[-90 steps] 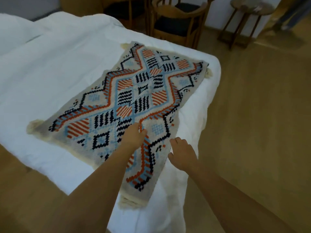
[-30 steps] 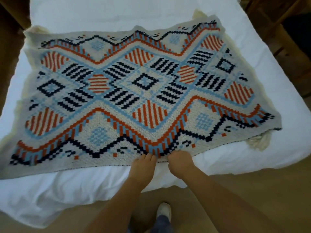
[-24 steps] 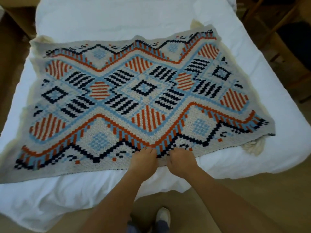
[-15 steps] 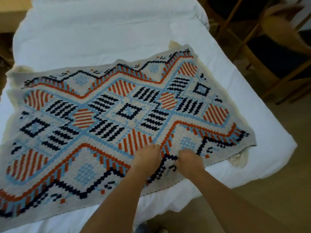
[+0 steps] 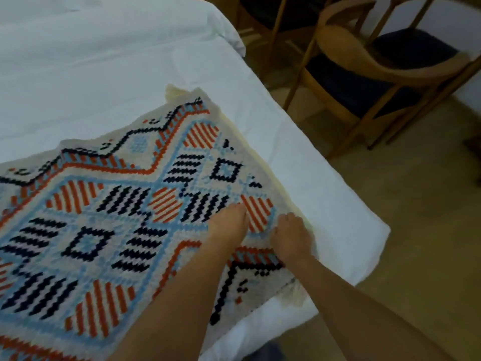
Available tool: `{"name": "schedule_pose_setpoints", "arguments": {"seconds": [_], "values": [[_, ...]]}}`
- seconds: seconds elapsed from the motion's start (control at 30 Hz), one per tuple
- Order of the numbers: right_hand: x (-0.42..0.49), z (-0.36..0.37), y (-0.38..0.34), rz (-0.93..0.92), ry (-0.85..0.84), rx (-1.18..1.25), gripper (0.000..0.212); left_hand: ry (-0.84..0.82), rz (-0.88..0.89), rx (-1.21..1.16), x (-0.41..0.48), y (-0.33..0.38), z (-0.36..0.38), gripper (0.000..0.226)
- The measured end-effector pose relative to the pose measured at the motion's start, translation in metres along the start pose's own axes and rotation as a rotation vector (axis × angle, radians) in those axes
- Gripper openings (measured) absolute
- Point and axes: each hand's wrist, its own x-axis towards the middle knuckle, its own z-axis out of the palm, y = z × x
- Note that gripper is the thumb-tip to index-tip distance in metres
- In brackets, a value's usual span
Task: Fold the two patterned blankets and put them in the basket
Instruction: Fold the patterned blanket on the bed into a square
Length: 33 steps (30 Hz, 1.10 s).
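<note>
Both hands moved from the blanket [image 5: 109,217] near edge to its right edge: left hand [image 5: 229,225] flat, fingers apart; right hand [image 5: 291,235] curled, grasp unclear; bed [image 5: 325,178] margin bare alongside.

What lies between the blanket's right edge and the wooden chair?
In the head view, a bare strip of white bed sheet, then floor, separates the blanket from the chair.

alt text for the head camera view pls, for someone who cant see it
Two bare hands, left hand and right hand, press on a patterned blanket spread flat on a white bed, near its right edge. Wooden chairs stand on the floor beyond.
</note>
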Motion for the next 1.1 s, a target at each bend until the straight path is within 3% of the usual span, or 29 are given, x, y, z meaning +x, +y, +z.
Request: {"name": "schedule_pose_setpoints", "arguments": {"seconds": [0.17, 0.27, 0.43, 0.47, 0.53, 0.6, 0.67, 0.73, 0.77, 0.93, 1.0, 1.1], "values": [[0.042, -0.007, 0.074, 0.242, -0.158, 0.153, 0.031, -0.115, -0.028, -0.007, 0.061, 0.064, 0.022, 0.026], [0.05, 0.001, 0.091, 0.288, -0.308, 0.29, 0.03, -0.17, -0.002, -0.002, 0.075, 0.087, 0.034, 0.027], [0.058, 0.009, 0.091, 0.39, -0.325, 0.48, 0.012, -0.254, -0.014, 0.005, 0.083, 0.109, 0.048, 0.031], [0.061, 0.009, 0.091, 0.394, -0.336, 0.506, 0.022, -0.255, -0.02, 0.01, 0.084, 0.11, 0.05, 0.031], [0.064, 0.008, 0.088, 0.343, -0.299, 0.529, 0.039, -0.232, -0.056, -0.022, 0.084, 0.111, 0.051, 0.03], [0.063, 0.007, 0.08, 0.261, -0.244, 0.556, 0.042, -0.217, -0.125, -0.096, 0.084, 0.109, 0.051, 0.03], [0.056, 0.006, 0.065, 0.156, -0.282, 0.568, 0.031, -0.227, -0.222, -0.186, 0.08, 0.104, 0.048, 0.035], [0.045, 0.007, 0.048, 0.048, -0.369, 0.578, 0.007, -0.226, -0.309, -0.302, 0.073, 0.094, 0.042, 0.042], [0.039, 0.009, 0.038, -0.005, -0.397, 0.568, 0.018, -0.213, -0.332, -0.35, 0.068, 0.089, 0.037, 0.043], [0.001, 0.018, -0.013, -0.207, -0.474, 0.5, 0.005, -0.048, -0.425, -0.378, 0.032, 0.037, 0.02, 0.015], [-0.019, 0.023, -0.037, -0.261, -0.445, 0.517, 0.017, 0.031, -0.489, -0.467, 0.012, 0.003, 0.016, 0.024], [-0.046, 0.034, -0.062, -0.245, -0.407, 0.545, 0.005, 0.106, -0.554, -0.571, -0.012, -0.031, 0.013, 0.037]]}}
